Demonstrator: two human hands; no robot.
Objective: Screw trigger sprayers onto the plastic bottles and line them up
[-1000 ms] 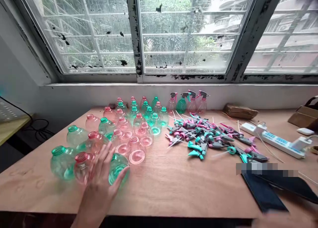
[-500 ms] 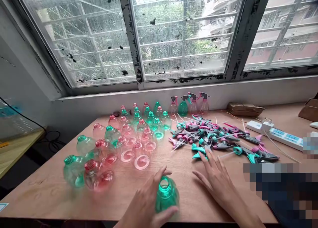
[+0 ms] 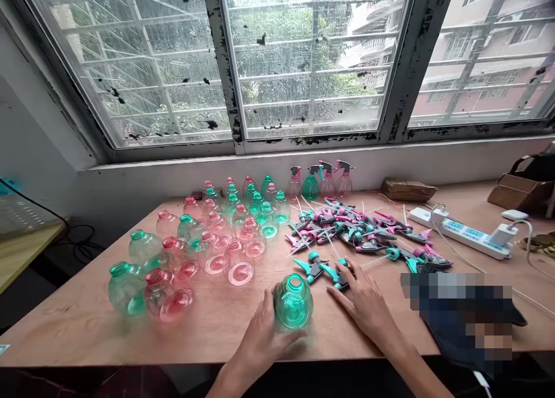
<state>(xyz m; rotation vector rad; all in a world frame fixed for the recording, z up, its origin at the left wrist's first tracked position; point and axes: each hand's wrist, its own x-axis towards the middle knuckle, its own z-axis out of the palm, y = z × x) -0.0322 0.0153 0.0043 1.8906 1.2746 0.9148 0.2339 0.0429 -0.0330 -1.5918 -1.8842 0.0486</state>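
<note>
My left hand (image 3: pixel 262 328) is wrapped round the side of a clear green bottle (image 3: pixel 293 302), which stands upright on the table with its neck uncapped. To its right, my right hand (image 3: pixel 362 299) has its thumb and fingers about a teal and black trigger spray head (image 3: pixel 339 273); the fingers hide part of it. Beside that lies another teal spray head (image 3: pixel 313 266), apart from my hand. Just behind is a heap of pink, teal and black spray heads (image 3: pixel 351 227) with thin white tubes.
Several uncapped pink bottles (image 3: pixel 240 265) and green bottles (image 3: pixel 128 288) stand to the left. Bottles with spray heads fitted (image 3: pixel 310 185) line the wall. A power strip (image 3: pixel 462 233), a brown package (image 3: pixel 410 190) and a dark blurred item (image 3: pixel 459 323) are on the right.
The two teal spray heads have come away from the heap, nearer the bottle. My right hand's fingers have closed in on one. The view has shifted slightly; the left hand still holds the bottle.
</note>
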